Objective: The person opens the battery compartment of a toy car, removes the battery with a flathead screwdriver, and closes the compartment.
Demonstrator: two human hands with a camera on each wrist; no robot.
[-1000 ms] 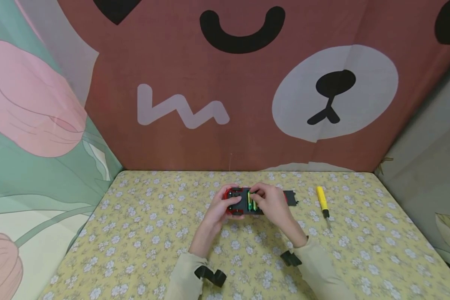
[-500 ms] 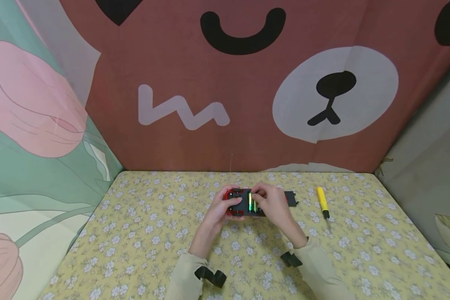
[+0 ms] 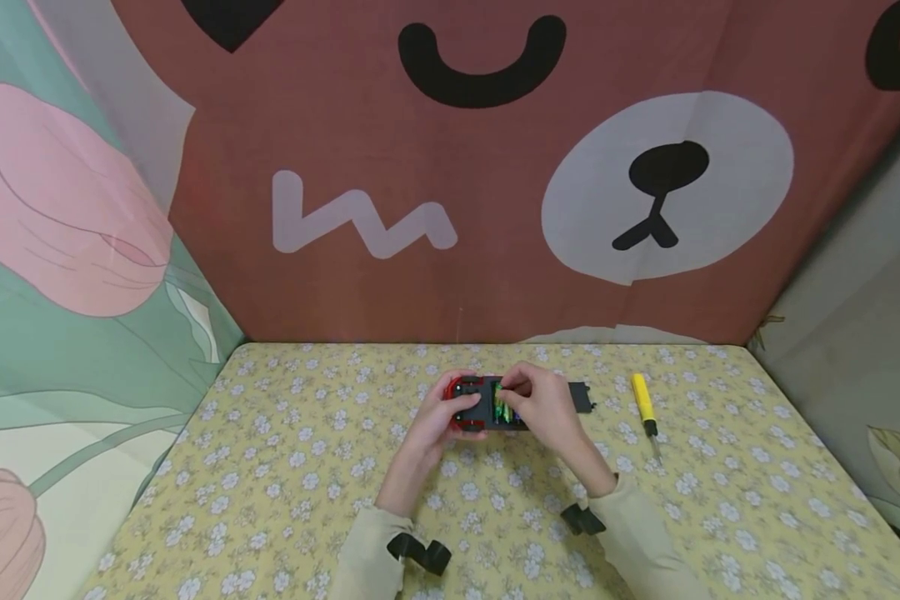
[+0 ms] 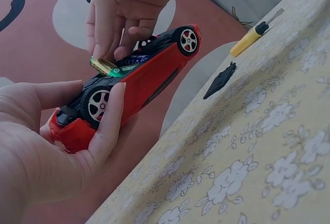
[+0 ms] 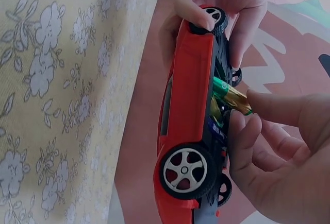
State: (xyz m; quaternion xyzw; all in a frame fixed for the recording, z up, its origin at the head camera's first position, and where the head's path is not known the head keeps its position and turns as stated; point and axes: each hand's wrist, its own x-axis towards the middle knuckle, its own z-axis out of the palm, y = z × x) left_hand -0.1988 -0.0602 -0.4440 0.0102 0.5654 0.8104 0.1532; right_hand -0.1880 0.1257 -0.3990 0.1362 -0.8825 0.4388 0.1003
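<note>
Both hands (image 3: 437, 414) (image 3: 543, 408) close together (right fingers (image 5: 281, 144) curled)

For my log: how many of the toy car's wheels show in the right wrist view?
4: near wheel and far wheel at the end the left hand grips; second near wheel and second far wheel at the opposite end. Some are partly hidden.

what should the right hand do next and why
Probably press the green-and-gold battery down into the toy car: it sits tilted, one end in, and the right hand pinches its raised end while the left hand holds the car.
</note>
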